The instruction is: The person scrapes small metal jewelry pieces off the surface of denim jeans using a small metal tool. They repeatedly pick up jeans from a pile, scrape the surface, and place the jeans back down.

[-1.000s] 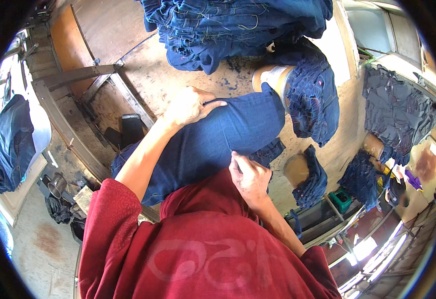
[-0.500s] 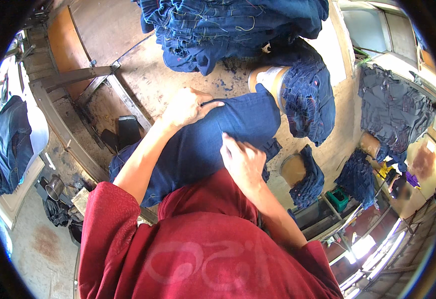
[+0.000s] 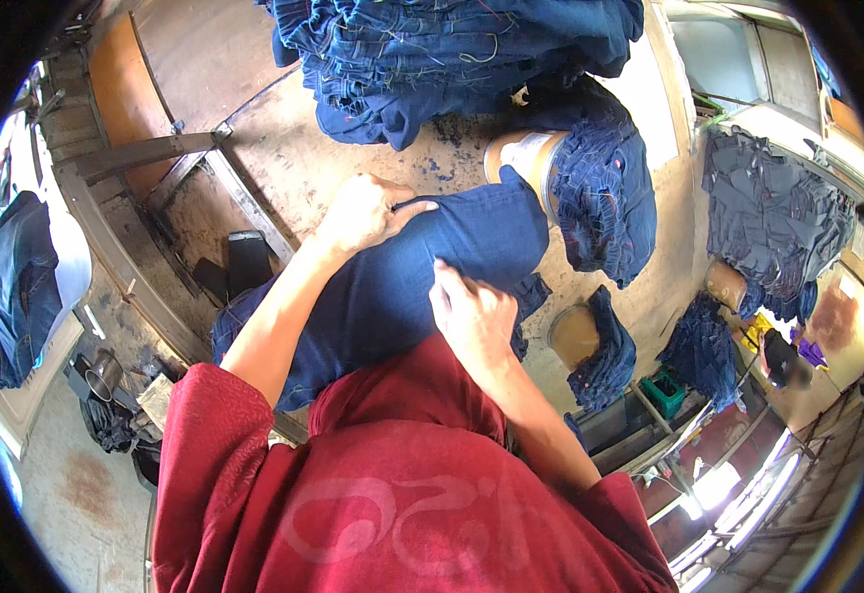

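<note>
A dark blue denim trouser leg stretches across in front of me, its hemmed end toward the right. At its far edge, my left hand is closed on the cloth, thumb lying along the top. My right hand rests over the near side of the same denim. Its fingers are curled in, with the index fingertip and thumb close to the fabric. Whatever the curled right fingers hold, if anything, is hidden. My dark red sleeves and top cover the lower part of the view.
A tall pile of jeans with loose threads lies beyond my hands. More denim drapes over a round drum at the right. Grey garments, a green crate and another denim bundle lie farther off.
The whole scene has shifted slightly left in the view. Both hands keep nearly the same places on the denim.
</note>
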